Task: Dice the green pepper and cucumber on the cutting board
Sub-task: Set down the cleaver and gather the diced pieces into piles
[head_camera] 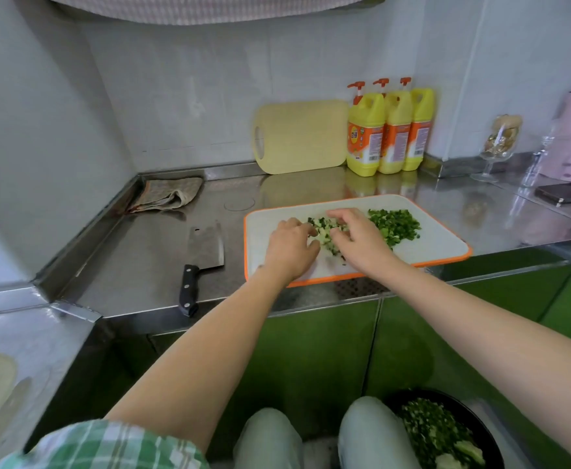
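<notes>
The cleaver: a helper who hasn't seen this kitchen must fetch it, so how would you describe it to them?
Start at the steel counter in the corner of the tiled walls. Left of the orange-rimmed cutting board, apart from it, lies the cleaver, flat, with its handle toward the counter's front edge. It is the only knife there: broad rectangular blade, black riveted handle.

Glossy steel counter point(148, 265), cloth rag point(169, 194)

On the cutting board point(446, 245) a small heap of dice point(324, 231) lies between the left hand point(290, 248) and the right hand point(358, 235), a larger pile point(395, 226) just right of the right hand, a cleaver point(202, 262) left of the left hand on the counter point(142, 258), and a folded cloth point(169, 194) beyond it.
</notes>
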